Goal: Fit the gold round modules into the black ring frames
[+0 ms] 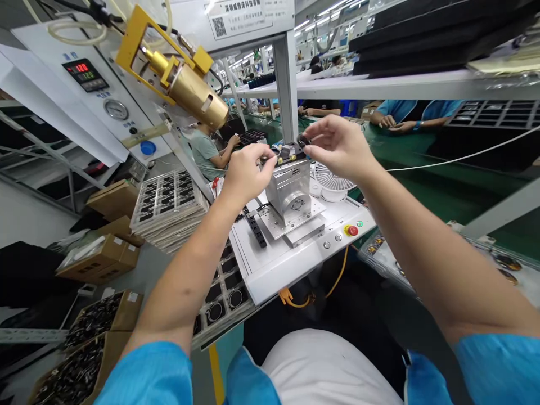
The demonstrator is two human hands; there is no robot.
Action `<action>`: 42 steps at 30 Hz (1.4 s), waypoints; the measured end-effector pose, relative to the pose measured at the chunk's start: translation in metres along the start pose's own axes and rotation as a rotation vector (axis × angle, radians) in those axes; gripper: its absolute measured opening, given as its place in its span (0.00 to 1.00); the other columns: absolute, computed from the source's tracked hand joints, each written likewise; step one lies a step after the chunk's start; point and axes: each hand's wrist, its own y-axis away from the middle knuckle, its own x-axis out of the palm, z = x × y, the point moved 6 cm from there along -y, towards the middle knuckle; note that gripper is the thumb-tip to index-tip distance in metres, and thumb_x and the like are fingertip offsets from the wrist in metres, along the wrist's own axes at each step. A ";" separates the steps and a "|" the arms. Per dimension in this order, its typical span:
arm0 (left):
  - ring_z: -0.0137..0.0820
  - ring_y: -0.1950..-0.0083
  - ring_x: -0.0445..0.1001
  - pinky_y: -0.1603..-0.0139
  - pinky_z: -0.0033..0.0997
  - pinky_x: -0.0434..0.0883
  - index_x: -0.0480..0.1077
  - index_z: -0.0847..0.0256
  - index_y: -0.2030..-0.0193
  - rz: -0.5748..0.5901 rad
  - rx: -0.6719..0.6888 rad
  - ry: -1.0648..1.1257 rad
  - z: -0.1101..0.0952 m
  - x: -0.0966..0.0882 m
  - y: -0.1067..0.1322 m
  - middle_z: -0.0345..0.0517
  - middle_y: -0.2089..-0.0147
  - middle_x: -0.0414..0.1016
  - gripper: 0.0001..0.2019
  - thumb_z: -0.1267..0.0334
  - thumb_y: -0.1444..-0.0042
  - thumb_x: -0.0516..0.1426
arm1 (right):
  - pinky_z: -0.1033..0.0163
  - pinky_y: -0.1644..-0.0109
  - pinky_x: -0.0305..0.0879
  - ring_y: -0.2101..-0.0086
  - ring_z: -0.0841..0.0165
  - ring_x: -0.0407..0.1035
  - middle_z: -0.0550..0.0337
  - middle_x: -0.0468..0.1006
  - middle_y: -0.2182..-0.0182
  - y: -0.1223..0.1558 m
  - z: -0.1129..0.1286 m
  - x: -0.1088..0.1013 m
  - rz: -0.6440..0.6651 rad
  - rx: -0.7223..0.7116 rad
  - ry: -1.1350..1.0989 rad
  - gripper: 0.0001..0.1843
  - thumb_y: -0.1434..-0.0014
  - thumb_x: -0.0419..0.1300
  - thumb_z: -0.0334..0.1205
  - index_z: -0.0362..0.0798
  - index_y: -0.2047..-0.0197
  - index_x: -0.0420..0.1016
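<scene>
Busy factory floor, long green workbenches running off into the distance, a co-worker in a grey-green shirt [205, 154] bent over a black tray [253, 136] at the far left, blue sleeves [415, 109] working at the far right. Up close, a white machine base [274, 270] with a steel block [289, 191] standing on it, and a gold cylinder [185, 90] mounted in a yellow frame off to the left. Both hands are up over that block now! The right hand [341, 149] reaches in from the right, fingertips closed on a small dark round piece [302, 140], holding it just above the block's right end, so this hand is clearly the nearer one to it. The left hand [247, 174] comes in from the left, fingers pinched at the block's upper left edge around something thin, too small to make out. Only a narrow gap between the two hands, with small parts [289, 151] sitting on the block just below, a stack of trays [169, 208] out to the left, and a red stop button [352, 230] on the near right
</scene>
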 end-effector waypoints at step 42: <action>0.45 0.34 0.74 0.31 0.54 0.70 0.73 0.57 0.40 0.030 0.122 0.362 -0.031 0.016 0.149 0.55 0.38 0.78 0.23 0.52 0.40 0.66 | 0.55 0.53 0.71 0.58 0.53 0.78 0.52 0.83 0.59 0.272 -0.128 -0.025 0.316 0.937 0.605 0.49 0.39 0.64 0.43 0.41 0.21 0.46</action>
